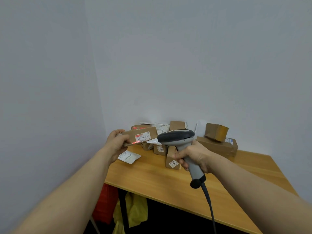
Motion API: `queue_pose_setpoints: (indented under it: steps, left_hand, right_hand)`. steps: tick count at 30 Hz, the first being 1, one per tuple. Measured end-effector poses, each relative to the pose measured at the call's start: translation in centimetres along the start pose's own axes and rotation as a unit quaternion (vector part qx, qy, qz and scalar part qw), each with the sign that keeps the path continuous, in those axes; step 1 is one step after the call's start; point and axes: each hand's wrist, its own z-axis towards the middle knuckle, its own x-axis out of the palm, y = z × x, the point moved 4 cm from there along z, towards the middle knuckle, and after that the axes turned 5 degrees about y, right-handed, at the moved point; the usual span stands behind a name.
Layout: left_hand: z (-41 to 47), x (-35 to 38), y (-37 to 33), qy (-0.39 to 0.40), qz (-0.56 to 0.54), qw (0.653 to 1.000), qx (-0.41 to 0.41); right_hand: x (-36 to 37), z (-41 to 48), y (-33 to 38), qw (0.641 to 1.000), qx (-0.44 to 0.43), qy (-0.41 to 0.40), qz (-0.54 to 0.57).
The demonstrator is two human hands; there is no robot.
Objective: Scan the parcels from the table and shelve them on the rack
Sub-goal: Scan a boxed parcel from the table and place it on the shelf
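Our left hand grips a small cardboard box above the bench. Our right hand is wrapped around a scanner, its red line falling across the box's label. More parcels are heaped on the bench behind.

A small parcel room: labelled cardboard boxes heaped on a wooden desk just beyond the fingers, a barcode scanner, bare walls.
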Motion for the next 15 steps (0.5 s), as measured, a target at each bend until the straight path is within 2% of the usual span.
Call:
queue_pose_setpoints:
  steps: [15]
  left_hand:
    - [0.42,-0.90,0.29,-0.003,0.008,1.000,-0.003]
  right_hand:
    - [0.40,0.02,0.07,1.000,0.018,-0.017,-0.003]
